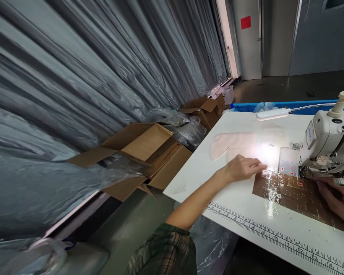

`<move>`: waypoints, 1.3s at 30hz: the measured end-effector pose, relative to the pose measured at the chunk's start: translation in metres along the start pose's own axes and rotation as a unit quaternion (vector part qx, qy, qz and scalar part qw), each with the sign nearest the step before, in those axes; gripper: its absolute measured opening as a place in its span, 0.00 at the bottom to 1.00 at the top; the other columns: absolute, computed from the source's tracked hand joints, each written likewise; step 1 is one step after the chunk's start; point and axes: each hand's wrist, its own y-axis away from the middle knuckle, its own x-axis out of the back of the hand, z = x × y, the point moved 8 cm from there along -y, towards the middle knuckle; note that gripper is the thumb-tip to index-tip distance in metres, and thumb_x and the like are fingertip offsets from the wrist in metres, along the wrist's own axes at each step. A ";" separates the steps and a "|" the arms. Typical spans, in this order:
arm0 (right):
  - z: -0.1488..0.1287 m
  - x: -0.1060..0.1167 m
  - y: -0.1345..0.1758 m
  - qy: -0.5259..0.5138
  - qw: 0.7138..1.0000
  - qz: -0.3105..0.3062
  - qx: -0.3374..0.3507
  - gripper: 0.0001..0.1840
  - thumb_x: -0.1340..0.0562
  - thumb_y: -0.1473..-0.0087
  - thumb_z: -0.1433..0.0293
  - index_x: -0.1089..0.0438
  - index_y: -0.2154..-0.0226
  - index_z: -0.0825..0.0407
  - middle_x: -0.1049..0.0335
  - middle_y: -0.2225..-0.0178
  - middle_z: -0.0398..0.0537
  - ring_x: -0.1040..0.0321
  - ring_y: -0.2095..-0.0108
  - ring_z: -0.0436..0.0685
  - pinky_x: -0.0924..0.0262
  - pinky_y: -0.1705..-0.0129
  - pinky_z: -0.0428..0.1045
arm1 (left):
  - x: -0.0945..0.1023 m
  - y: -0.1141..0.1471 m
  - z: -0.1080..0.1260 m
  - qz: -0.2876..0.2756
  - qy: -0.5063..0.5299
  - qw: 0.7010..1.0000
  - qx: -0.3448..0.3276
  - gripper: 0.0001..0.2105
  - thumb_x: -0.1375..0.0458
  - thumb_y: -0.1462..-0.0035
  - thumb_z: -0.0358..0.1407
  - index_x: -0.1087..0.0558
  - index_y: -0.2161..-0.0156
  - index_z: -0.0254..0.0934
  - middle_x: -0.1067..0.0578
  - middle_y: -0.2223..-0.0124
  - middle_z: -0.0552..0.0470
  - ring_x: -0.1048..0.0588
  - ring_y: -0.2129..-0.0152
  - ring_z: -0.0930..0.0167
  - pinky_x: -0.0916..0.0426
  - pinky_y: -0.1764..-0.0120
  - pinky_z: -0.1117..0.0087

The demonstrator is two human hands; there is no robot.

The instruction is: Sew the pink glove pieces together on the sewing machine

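My left hand [242,168] is closed, its fingertips pinched together by the upper left corner of a shiny brown sheet [286,194]. What those fingers hold, if anything, is too small to make out. My right hand [339,200], partly cut off by the frame edge, lies over the sheet's right part with fingers stretched toward the presser foot [305,172]. The white sewing machine [318,137] stands above it. Small red marks [300,184] show on the sheet and the metal plate [288,158]. A sheer pale pink piece [218,145] lies beyond my left hand.
The white table [195,179] has a printed ruler [263,231] along its near edge. A lit lamp [273,114] on a bendable stem shines on the tabletop. Open cardboard boxes [172,168] and clear plastic stand left of the table, beside a grey curtain [103,68].
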 end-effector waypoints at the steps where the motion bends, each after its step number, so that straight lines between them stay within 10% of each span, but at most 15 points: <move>1: 0.002 -0.010 0.004 -0.069 0.995 -0.064 -0.043 0.33 0.48 0.45 0.41 0.22 0.67 0.51 0.24 0.72 0.54 0.27 0.75 0.60 0.31 0.74 0.54 | -0.007 -0.003 0.018 -0.014 0.015 0.999 -0.029 0.19 0.55 0.32 0.33 0.20 0.53 0.45 0.17 0.62 0.48 0.26 0.76 0.74 0.34 0.77 0.74; 5: -0.008 -0.051 0.030 -0.299 0.900 -0.292 -0.128 0.43 0.49 0.46 0.35 0.23 0.51 0.52 0.21 0.65 0.57 0.24 0.72 0.60 0.26 0.71 0.54 | -0.022 -0.001 0.087 -0.003 0.115 0.987 -0.115 0.13 0.48 0.32 0.35 0.22 0.51 0.47 0.18 0.58 0.49 0.21 0.70 0.72 0.24 0.71 0.72; 12: -0.035 -0.046 0.029 -0.320 0.901 -0.293 -0.030 0.26 0.37 0.48 0.47 0.23 0.55 0.46 0.19 0.61 0.52 0.22 0.59 0.64 0.25 0.57 0.58 | -0.012 -0.007 0.163 -0.006 0.229 0.942 -0.246 0.26 0.38 0.39 0.46 0.30 0.41 0.34 0.22 0.46 0.39 0.22 0.49 0.63 0.24 0.45 0.65; 17: -0.042 -0.048 0.061 -0.346 0.863 -0.367 -0.035 0.21 0.40 0.44 0.52 0.24 0.56 0.47 0.21 0.70 0.46 0.23 0.71 0.58 0.26 0.68 0.53 | -0.012 -0.040 0.144 -0.077 0.217 0.955 -0.189 0.27 0.35 0.41 0.41 0.31 0.39 0.33 0.24 0.43 0.39 0.27 0.42 0.59 0.36 0.36 0.57; 22: -0.019 -0.045 0.063 -0.404 0.834 -0.363 -0.093 0.24 0.39 0.45 0.51 0.25 0.52 0.48 0.23 0.72 0.47 0.26 0.74 0.54 0.31 0.74 0.47 | -0.029 -0.039 0.109 -0.202 0.368 0.903 -0.093 0.05 0.37 0.41 0.34 0.20 0.60 0.40 0.19 0.64 0.51 0.21 0.66 0.72 0.25 0.56 0.70; 30: 0.002 -0.042 0.024 -0.376 0.890 -0.196 -0.168 0.30 0.33 0.51 0.48 0.24 0.52 0.50 0.23 0.69 0.51 0.26 0.71 0.56 0.33 0.76 0.48 | -0.047 -0.023 0.046 -0.027 0.526 0.831 0.178 0.03 0.40 0.39 0.31 0.25 0.63 0.33 0.26 0.71 0.55 0.27 0.76 0.78 0.29 0.68 0.74; 39: -0.009 -0.026 0.017 -0.390 0.891 -0.107 -0.206 0.34 0.32 0.61 0.36 0.30 0.73 0.50 0.24 0.74 0.49 0.27 0.77 0.53 0.29 0.74 0.48 | -0.054 -0.020 0.036 0.064 0.675 0.690 0.254 0.22 0.27 0.54 0.48 0.29 0.68 0.32 0.22 0.66 0.51 0.21 0.71 0.74 0.24 0.62 0.67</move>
